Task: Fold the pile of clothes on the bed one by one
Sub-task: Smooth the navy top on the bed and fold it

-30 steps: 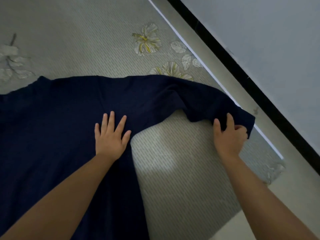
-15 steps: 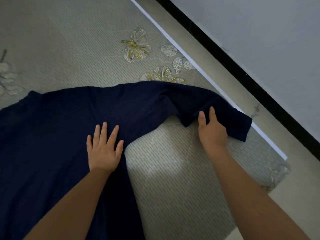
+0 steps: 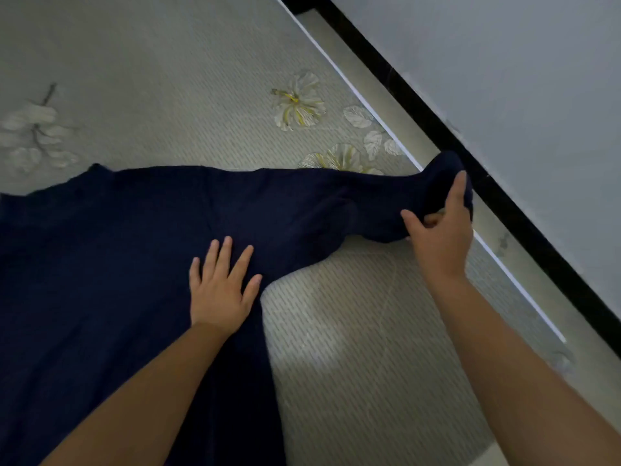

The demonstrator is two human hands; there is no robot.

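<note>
While left hand (image 3: 220, 290) presses navy shirt (image 3: 100, 264), right hand (image 3: 437, 230) grips its sleeve (image 3: 386, 203).

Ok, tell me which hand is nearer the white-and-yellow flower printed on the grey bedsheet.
Right. The right hand grips the dark navy shirt's sleeve end, below and right of the white-and-yellow flower. The left hand presses flat on the shirt's body, farther below it.

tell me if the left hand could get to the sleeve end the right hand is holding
Probably yes. The left hand lies flat on the dark navy knit garment, and nothing sits between it and the sleeve end gripped by the right hand.
</note>
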